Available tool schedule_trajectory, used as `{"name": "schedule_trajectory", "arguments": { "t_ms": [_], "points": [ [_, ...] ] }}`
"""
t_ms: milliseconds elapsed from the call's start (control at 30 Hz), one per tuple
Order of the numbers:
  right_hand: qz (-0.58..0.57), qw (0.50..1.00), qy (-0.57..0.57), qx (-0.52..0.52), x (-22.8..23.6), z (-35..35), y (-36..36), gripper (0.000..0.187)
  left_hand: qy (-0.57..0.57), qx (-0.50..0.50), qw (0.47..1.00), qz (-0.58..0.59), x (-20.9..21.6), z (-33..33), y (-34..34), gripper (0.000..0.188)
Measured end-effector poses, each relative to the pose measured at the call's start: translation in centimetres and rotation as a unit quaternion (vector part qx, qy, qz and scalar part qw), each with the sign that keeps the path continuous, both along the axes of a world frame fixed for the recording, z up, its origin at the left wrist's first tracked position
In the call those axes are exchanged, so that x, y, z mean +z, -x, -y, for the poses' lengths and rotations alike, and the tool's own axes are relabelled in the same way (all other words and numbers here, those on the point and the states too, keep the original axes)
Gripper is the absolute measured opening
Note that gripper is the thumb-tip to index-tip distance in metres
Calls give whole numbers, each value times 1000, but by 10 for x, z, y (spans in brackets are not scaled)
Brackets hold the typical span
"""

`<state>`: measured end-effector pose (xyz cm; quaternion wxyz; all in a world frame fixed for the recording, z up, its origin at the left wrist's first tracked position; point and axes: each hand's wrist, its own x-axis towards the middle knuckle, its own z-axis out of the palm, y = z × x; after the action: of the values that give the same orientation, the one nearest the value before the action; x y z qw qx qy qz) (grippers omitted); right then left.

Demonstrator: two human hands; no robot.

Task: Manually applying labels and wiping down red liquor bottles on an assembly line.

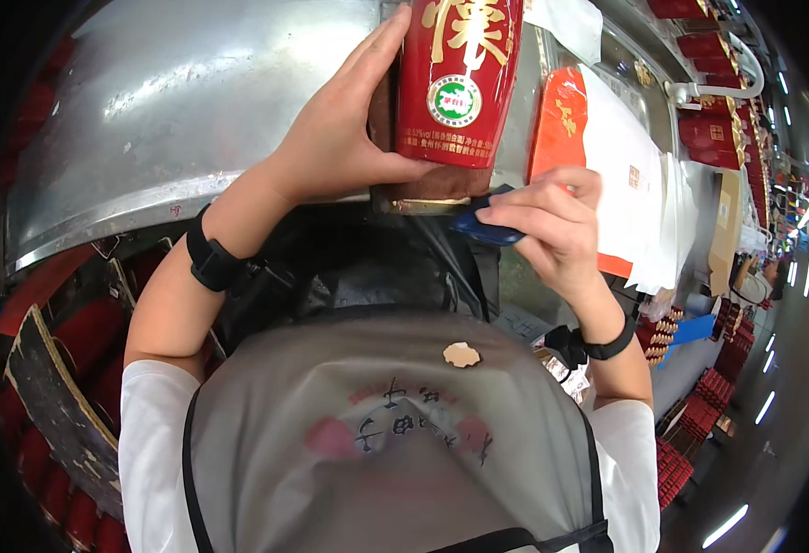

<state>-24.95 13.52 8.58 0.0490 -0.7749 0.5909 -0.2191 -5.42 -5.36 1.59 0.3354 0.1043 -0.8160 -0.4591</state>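
My left hand [345, 129] grips a tall red bottle [458, 78] with gold characters and a round green and white seal, holding it upright at the edge of a metal table [165, 101]. The bottle's brown base rests by the table edge. My right hand [552, 226] pinches a small dark blue tool [483, 224] and presses it against the bottle's lower end. Both wrists carry black bands. A grey apron covers my chest below.
White and red flat packaging [607, 157] lies stacked on the table to the right. Red boxes [713, 129] line the far right. More red bottles sit in crates [695, 415] at lower right and in a worn dark crate [54, 387] at lower left.
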Motion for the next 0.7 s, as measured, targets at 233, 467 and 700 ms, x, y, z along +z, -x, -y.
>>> {"name": "schedule_trajectory", "arguments": {
  "t_ms": [233,467,700],
  "points": [
    [-1,992,122,-25,5,32,12,31,5,-1,1000,-1,1,2,1,122],
    [5,999,28,-38,27,12,1,19,24,22,999,13,-1,1,-7,122],
    [35,998,-5,-55,55,99,13,24,152,114,978,-87,-6,-7,3,110]
  ]
}}
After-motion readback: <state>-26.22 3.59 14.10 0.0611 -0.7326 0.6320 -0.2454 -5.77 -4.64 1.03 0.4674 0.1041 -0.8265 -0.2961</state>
